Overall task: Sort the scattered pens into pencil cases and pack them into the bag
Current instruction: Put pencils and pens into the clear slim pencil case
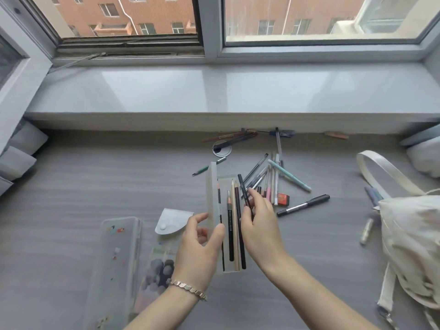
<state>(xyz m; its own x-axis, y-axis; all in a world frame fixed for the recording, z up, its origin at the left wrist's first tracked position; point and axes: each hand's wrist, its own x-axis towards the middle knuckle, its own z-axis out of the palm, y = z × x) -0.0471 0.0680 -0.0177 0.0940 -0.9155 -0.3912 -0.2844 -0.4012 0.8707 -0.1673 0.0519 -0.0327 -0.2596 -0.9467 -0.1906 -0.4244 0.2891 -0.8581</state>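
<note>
An open translucent pencil case lies on the grey desk with several pencils inside. My left hand grips its raised lid. My right hand pinches a black pencil held over the case's right side. A pile of scattered pens lies just behind my right hand, and a black marker lies to the right. More pens rest by the windowsill. A cream canvas bag sits at the right edge.
A second translucent case with stickers and a clear pouch with a snap flap lie at the left. A small red eraser, a green pen, a round cable grommet and pens beside the bag are also on the desk.
</note>
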